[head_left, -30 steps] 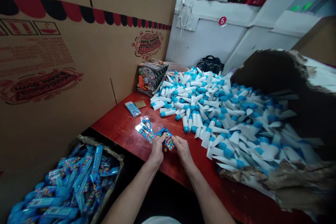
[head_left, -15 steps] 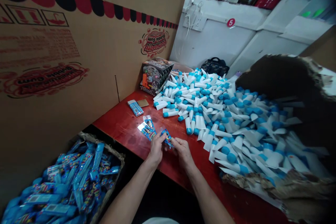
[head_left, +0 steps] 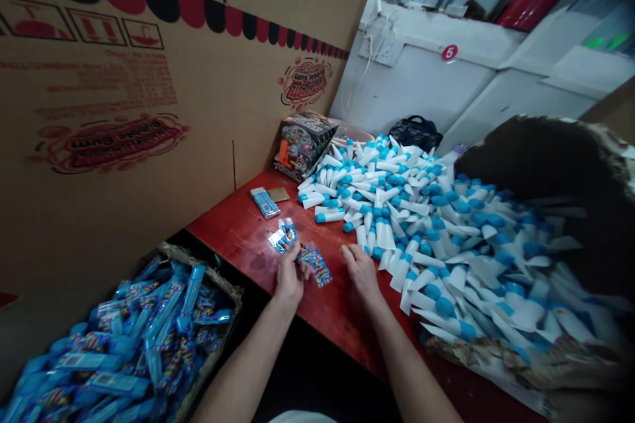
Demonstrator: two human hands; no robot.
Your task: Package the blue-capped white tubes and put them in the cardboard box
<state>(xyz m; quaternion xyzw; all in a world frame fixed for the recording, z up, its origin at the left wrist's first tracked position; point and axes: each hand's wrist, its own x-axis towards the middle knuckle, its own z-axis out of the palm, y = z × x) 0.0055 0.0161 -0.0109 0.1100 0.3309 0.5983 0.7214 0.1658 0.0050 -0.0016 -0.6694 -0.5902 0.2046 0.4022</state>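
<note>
Foil-backed packets are being gripped by the left hand on a red table, while the right hand is being held open, empty, with a colourful packet lying between the hands, just beside white-and-blue tubes.

Bench top: a heap of plastic tubes lay right on the wooden bench, with candy packets left of it.
Behind: a display box stood beyond the packets.
Left: a cardboard carton stood alongside the bench.
Below: a woven basket sat left of the bench's front edge, filled with more packets.

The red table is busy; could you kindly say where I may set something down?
Bare tabletop lies left of the left hand, below the blue packet, and in front of the right hand. The white tube pile crowds the right.
</note>
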